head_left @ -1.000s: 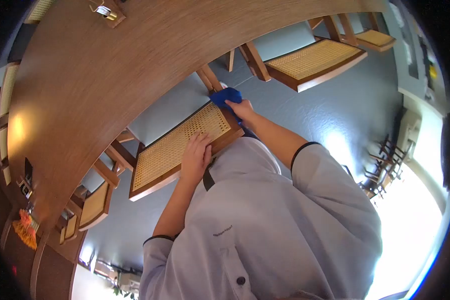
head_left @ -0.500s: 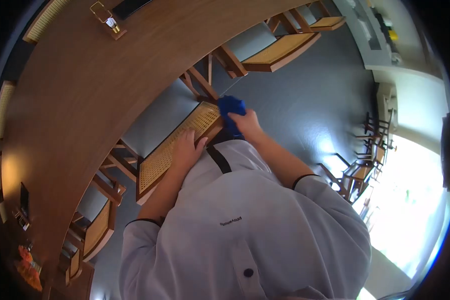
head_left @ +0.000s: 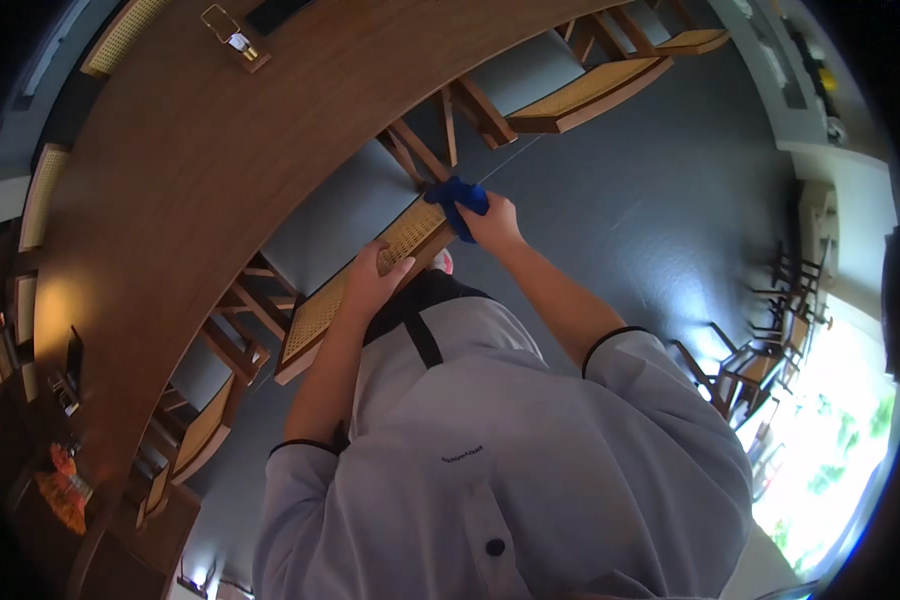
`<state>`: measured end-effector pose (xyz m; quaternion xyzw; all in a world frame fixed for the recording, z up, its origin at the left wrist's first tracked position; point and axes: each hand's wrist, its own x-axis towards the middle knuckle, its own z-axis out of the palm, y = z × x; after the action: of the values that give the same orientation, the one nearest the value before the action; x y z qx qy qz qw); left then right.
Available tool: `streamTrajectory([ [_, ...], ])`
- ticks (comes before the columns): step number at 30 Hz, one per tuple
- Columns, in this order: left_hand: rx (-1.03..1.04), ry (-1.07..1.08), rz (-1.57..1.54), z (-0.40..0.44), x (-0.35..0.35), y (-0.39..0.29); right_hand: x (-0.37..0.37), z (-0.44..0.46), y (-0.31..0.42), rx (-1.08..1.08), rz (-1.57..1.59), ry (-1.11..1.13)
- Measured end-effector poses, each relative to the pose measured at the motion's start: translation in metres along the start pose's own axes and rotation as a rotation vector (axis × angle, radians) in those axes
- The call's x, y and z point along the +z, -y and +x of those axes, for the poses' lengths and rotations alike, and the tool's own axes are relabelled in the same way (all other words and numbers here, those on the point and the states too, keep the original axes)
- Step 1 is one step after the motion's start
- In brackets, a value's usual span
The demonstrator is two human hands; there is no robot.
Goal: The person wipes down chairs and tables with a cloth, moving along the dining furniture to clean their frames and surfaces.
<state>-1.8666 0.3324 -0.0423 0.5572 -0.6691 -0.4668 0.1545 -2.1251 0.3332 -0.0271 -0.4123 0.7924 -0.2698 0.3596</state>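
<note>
Floor [head_left: 610, 180]: smooth, dark grey, with a thin pale seam and bright reflections; bears brown wooden chairs with tan woven-cane panels [head_left: 315, 318].

Table [head_left: 220, 150]: long, brown, wood-grained; bears a small clear-and-gold lamp-like piece on a wooden block [head_left: 238, 42] and a flat black object [head_left: 273, 13].

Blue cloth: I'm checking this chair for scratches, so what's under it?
The blue cloth lies over the right end of the cane backrest. Beside it, woven cane and wooden frame show. Whatever it and the right hand cover, scratches included, can't be seen.
</note>
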Motion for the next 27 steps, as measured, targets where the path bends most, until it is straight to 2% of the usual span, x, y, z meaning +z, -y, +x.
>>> streamTrajectory([
  [3, 0.12, -0.111, 0.075, -0.005, 0.009, 0.011, 0.012, 0.003, -0.009, 0.027, 0.079, -0.118],
  [6, 0.12, -0.098, 0.155, -0.019, 0.008, 0.001, 0.007, -0.013, 0.022, 0.244, 0.2, -0.133],
  [9, 0.195, -0.055, 0.166, -0.038, 0.001, 0.01, 0.036, -0.031, 0.002, -0.297, -0.033, -0.354],
  [10, 0.198, -0.062, 0.171, -0.047, -0.005, 0.013, 0.038, -0.034, 0.0, -0.256, 0.001, -0.232],
  [13, 0.158, -0.04, 0.163, -0.081, -0.029, 0.032, 0.049, -0.045, -0.001, -0.422, -0.31, -0.271],
  [15, 0.067, 0.006, 0.127, -0.101, -0.055, 0.056, 0.065, -0.057, 0.002, -0.381, -0.327, -0.304],
  [18, 0.233, -0.018, 0.248, -0.131, -0.095, 0.104, 0.091, -0.076, 0.016, -0.332, -0.318, -0.351],
  [21, 0.168, 0.082, 0.374, -0.162, -0.134, 0.129, 0.126, -0.107, 0.031, -0.292, -0.333, -0.354],
  [25, 0.12, 0.102, 0.248, -0.191, -0.155, 0.163, 0.181, -0.153, 0.044, -0.331, -0.283, -0.387],
  [27, 0.108, 0.088, 0.138, -0.2, -0.156, 0.17, 0.206, -0.181, 0.046, -0.343, -0.341, -0.322],
])
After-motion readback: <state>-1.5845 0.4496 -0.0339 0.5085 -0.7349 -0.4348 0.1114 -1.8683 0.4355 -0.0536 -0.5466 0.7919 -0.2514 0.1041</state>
